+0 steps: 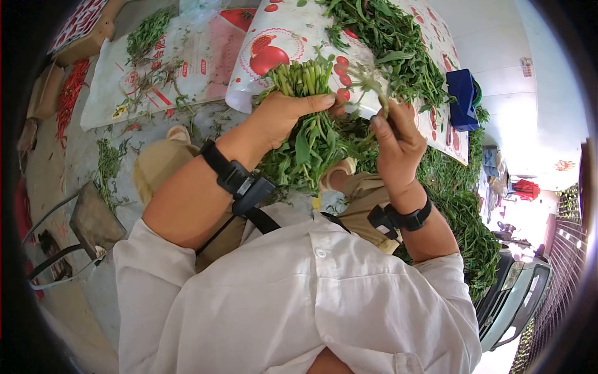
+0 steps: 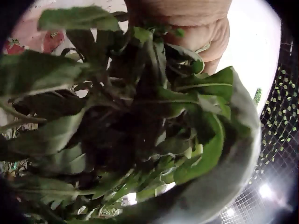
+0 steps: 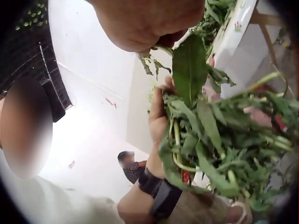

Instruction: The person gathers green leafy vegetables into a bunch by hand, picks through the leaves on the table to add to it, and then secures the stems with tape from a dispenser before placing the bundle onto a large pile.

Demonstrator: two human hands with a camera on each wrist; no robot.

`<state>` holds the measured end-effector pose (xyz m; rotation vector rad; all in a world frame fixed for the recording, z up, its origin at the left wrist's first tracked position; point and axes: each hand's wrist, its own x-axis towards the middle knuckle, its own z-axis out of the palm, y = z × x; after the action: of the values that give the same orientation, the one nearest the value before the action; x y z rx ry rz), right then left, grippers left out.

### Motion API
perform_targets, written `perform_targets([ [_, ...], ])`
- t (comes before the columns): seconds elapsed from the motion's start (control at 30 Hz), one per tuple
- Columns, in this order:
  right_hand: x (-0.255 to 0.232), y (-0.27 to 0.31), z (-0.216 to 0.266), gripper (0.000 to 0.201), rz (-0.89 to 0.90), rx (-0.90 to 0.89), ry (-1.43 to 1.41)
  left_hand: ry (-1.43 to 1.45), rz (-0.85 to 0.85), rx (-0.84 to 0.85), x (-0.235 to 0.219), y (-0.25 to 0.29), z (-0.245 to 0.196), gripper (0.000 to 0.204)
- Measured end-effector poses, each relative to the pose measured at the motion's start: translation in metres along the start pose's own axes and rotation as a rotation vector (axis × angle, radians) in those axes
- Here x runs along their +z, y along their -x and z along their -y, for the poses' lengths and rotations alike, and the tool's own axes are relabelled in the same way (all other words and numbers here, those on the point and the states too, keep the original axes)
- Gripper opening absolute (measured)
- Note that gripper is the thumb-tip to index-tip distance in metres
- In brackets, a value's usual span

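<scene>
My left hand (image 1: 280, 118) grips a thick bunch of leafy greens (image 1: 308, 149) around its stems. The cut stem ends (image 1: 302, 78) point away from me, and the leaves hang down toward my lap. To the right of the bunch, my right hand (image 1: 402, 146) pinches a thin sprig (image 1: 369, 82) between thumb and fingers. The left wrist view is mostly filled by the bunch's dark leaves (image 2: 196, 102). In the right wrist view, the right hand (image 3: 154, 23) is above the bunch, and the left hand's fingers show behind the leaves.
Loose greens (image 1: 398, 50) are piled on a table with a fruit-print cover (image 1: 249, 75). More greens (image 1: 461, 218) lie heaped at the right, below a blue box (image 1: 462, 100). Plant scraps litter a plastic sheet (image 1: 106, 93) near red strips (image 1: 71, 100). Another person (image 3: 133, 170) is in the background.
</scene>
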<state>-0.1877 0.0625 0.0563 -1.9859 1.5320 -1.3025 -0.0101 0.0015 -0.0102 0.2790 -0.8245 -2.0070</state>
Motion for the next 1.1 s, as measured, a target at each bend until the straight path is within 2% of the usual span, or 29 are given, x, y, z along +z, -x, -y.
perform_targets([
  [0.07,0.010,0.005,0.008,0.029,0.022,-0.007,-0.017,0.110,-0.026,-0.010,0.000,0.000,0.001,0.021],
  [0.1,0.013,0.006,0.008,0.032,0.041,-0.014,-0.039,0.108,0.019,0.017,-0.002,-0.002,0.002,0.024],
  [0.33,0.025,0.005,0.012,0.040,0.094,-0.241,0.123,0.103,0.007,0.000,-0.003,0.004,-0.005,0.024],
  [0.63,0.028,0.006,0.016,0.047,0.178,-0.315,0.327,0.010,-0.026,0.059,0.001,0.007,-0.004,0.024],
  [0.8,0.030,0.004,0.015,0.043,0.222,-0.383,0.440,0.099,-0.048,-0.027,0.002,0.007,0.000,0.027],
  [0.93,0.034,0.006,0.014,0.038,0.210,-0.421,0.463,0.060,-0.032,-0.036,0.001,0.006,0.002,0.027],
  [1.1,0.027,0.002,0.020,0.030,0.251,-0.379,0.438,0.058,-0.031,-0.028,0.001,0.006,0.003,0.025],
])
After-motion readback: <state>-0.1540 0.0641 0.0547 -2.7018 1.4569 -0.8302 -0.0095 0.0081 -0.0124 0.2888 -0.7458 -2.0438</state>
